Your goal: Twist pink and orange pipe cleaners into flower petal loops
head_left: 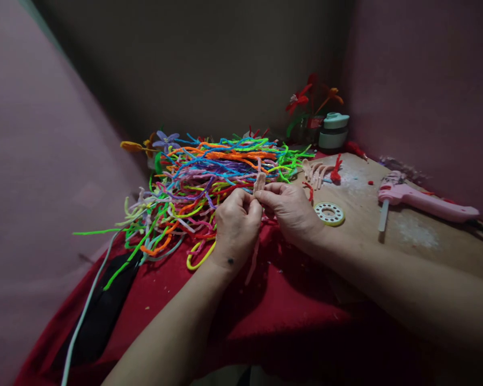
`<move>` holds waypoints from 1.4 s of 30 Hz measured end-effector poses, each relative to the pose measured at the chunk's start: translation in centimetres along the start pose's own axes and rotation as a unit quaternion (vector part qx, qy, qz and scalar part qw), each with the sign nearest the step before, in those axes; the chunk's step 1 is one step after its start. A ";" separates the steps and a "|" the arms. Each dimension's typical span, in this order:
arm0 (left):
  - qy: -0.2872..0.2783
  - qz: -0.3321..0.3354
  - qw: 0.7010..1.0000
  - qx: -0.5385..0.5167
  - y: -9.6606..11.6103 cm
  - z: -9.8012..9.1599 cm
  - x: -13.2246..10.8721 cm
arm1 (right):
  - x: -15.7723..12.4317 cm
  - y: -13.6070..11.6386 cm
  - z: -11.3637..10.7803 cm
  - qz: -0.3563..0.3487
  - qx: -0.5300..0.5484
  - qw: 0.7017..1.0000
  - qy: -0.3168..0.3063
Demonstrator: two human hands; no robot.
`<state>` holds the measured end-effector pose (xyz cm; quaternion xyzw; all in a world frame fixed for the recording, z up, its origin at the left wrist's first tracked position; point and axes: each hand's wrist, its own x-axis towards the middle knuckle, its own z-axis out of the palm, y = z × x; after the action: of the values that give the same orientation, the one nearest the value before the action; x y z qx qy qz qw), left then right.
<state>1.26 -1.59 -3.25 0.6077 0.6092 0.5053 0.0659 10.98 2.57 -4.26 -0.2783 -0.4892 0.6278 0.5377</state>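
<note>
Between my two hands is a pale pink pipe cleaner point(260, 181), bent into a narrow loop that sticks up above the fingertips. One end of it hangs below, between the wrists. My left hand point(238, 217) is closed, thumb and forefinger pinching the lower part of the loop. Fingers of my right hand point(287, 206) pinch the same piece from the other side, their tips touching those of the left. Just behind lies a large heap of coloured pipe cleaners point(221, 166). Several folded pale pink pieces point(316, 172) rest to the right of it.
A pink glue gun point(426, 201) lies on a brown board point(410, 236) at right, near a white ring-shaped disc point(329, 213). Red flowers point(300, 101) and a mint-green container point(334, 131) stand behind. A white cable point(82, 316) crosses a black object point(104, 311) on the red cloth point(161, 316).
</note>
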 end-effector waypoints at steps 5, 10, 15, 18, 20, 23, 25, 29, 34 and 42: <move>-0.049 -0.033 0.997 -0.052 -0.1 -1.2 0.9 | 0.2 -0.7 -0.2 -0.004 -0.023 1.000 -0.021; -0.142 -0.157 0.932 -0.295 0.1 -3.3 2.3 | 0.3 -1.4 -0.3 0.041 -0.014 0.996 -0.081; -0.173 -0.165 0.912 -0.333 -0.4 -3.1 2.2 | 0.4 -0.6 -0.3 0.073 0.006 0.984 -0.161; -0.158 -0.154 0.920 -0.324 -0.7 -3.1 2.2 | 0.5 -0.2 -0.6 0.078 0.009 0.979 -0.189; -0.163 -0.156 0.918 -0.327 -0.7 -3.1 2.2 | 0.5 -0.2 -0.7 0.074 0.007 0.980 -0.186; -0.189 -0.166 0.914 -0.317 -0.5 -2.9 2.0 | 0.4 -0.3 -0.7 0.063 -0.014 0.983 -0.170; -0.154 -0.126 0.947 -0.252 -0.2 -2.7 1.7 | 0.2 -0.3 -0.5 0.064 -0.037 0.986 -0.151; -0.026 0.041 0.997 -0.067 0.3 -2.2 1.4 | 0.2 -0.1 -0.3 0.077 -0.041 0.990 -0.115; -0.082 -0.034 0.987 -0.135 0.1 -2.4 1.6 | 0.3 -0.2 -0.3 0.097 -0.047 0.985 -0.134; -0.008 -0.011 0.990 -0.142 -0.3 -2.3 1.9 | 0.3 -0.3 -0.2 0.153 0.006 0.981 -0.118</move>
<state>-1.01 -1.19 -1.35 0.5899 0.5370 0.5809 0.1622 11.22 2.86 -4.01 -0.2707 -0.4969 0.7341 0.3753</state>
